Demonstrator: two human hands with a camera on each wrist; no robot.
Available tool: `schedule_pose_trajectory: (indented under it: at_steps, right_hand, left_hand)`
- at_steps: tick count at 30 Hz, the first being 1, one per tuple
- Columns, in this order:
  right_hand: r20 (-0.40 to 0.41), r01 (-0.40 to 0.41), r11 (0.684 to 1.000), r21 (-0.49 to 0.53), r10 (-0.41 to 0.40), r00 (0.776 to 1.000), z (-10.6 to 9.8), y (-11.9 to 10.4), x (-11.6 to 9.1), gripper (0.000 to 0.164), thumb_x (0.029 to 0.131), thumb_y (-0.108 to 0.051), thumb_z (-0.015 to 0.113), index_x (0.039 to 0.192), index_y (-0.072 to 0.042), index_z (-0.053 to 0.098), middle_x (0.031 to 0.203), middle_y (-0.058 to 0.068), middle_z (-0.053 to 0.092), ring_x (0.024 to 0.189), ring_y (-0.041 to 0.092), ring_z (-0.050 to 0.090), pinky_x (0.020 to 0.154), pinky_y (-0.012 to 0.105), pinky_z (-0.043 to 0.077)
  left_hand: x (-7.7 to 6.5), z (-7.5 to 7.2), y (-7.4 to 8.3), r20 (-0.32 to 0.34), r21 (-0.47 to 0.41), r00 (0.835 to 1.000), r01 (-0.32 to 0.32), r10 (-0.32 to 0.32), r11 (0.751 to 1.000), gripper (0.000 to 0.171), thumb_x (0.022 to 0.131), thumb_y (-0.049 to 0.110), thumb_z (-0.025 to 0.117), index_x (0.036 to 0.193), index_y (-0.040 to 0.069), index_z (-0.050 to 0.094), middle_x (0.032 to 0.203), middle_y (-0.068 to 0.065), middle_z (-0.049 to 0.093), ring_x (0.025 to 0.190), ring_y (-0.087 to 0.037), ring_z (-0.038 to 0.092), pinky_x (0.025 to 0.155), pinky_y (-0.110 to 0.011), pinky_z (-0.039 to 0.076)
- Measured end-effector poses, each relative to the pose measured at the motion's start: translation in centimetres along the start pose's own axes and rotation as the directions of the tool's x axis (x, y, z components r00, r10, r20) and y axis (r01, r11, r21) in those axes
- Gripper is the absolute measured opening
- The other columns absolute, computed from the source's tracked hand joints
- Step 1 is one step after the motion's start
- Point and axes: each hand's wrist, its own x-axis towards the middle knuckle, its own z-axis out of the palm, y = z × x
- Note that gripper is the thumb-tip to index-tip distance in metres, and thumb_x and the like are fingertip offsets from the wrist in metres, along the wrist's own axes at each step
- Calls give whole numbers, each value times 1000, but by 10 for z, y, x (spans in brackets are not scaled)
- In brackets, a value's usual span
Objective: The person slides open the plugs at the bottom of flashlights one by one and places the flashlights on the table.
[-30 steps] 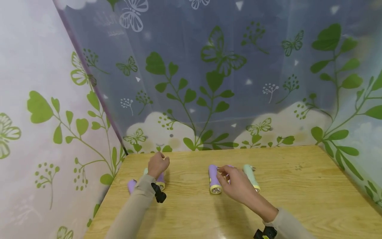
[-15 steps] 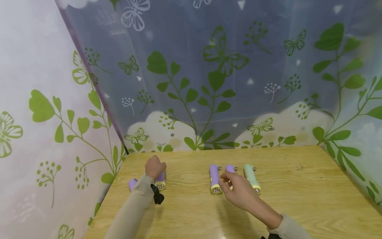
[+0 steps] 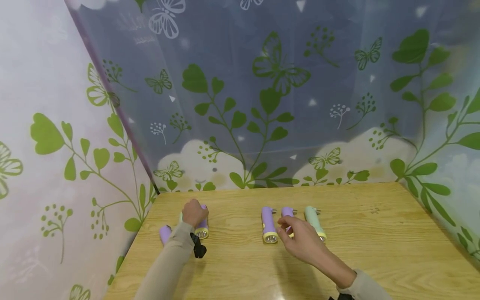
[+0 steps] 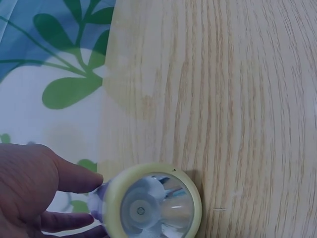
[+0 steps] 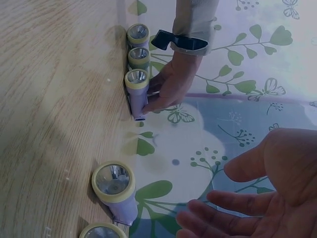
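My left hand (image 3: 194, 213) holds a purple flashlight (image 3: 203, 225) with a yellow rim; in the left wrist view, thumb and fingers lie on either side of its body behind the lens head (image 4: 153, 203). Beside it stand a green flashlight (image 5: 139, 59), mostly hidden by that hand in the head view, and another purple flashlight (image 3: 164, 233). My right hand (image 3: 303, 239) hovers with loosely bent, parted fingers and nothing between them. It partly covers the middle purple flashlight (image 3: 287, 211) of the right-hand group. A purple flashlight (image 3: 268, 223) lies left of it and a green flashlight (image 3: 314, 221) right.
The flashlights rest on a wooden table (image 3: 360, 241), lenses toward me; metal plug prongs show at the back ends of the right-hand group. Behind the table hangs a patterned curtain (image 3: 225, 104), with further printed fabric at both sides.
My right hand has drawn back slightly from the flashlights, uncovering more of the middle purple one. The left hand has shifted a little down and left at its flashlight.
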Motion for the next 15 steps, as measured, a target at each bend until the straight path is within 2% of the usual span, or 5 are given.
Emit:
schedule_pose_trajectory:
  at_steps: [3,6,11,15]
  right_hand:
    - [1,5,1000,-2,-5,1000,-1,0,0,21,95,-13,68,114,-6,71,103,6,75,85,10,66,72,27,55]
    - [2,2,1000,-6,-2,1000,-2,0,1,21,95,-15,69,114,-6,72,103,6,75,84,10,66,72,28,55]
    - [4,-7,1000,-8,7,1000,-3,2,1,23,95,-16,69,115,-6,72,103,5,75,84,10,66,71,29,55]
    - [9,2,1000,-7,-2,1000,-4,3,1,23,95,-16,70,115,-6,71,102,5,75,83,10,65,71,27,54]
  left_hand:
    - [-1,1,0,4,-12,1000,6,-6,1000,26,89,14,61,66,5,56,60,-9,54,53,-20,49,46,-28,38]
    - [-2,1,0,14,-26,1000,13,-13,1000,17,87,12,61,81,-4,62,70,-18,64,56,-24,57,45,-28,43]
    - [-2,3,-1,49,-45,998,46,-43,998,37,88,14,62,113,-13,57,96,-31,67,72,-33,67,52,-33,53]
    - [-3,4,-2,57,-58,997,64,-61,996,42,89,16,63,119,-12,55,104,-33,65,82,-38,68,59,-38,56]
